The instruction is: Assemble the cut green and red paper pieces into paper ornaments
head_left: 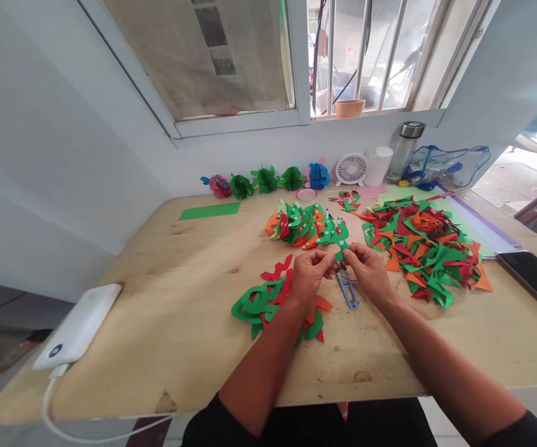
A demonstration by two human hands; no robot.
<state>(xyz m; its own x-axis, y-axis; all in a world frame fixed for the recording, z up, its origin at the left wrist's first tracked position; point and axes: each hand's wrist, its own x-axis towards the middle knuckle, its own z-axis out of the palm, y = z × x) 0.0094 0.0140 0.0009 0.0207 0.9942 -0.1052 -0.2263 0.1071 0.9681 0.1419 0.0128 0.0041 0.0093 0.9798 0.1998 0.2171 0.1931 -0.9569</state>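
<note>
Head view — left hand [312,272], right hand [365,266] pinching thin green paper [339,254] — jagged scraps [429,245] heaped nearby.

Free room lies across the left half of the pale wooden counter [179,347], between the white rectangular power bank [79,326] and the mostly green-and-red paper cutouts [255,305]. Toward the right edge, heaped red-green-orange paper scraps [426,242] and a flat black phone [536,282] block passage.

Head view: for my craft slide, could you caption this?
Left hand and right hand hold a green paper piece near blue snips, among paper heaps on a wooden table.
</note>
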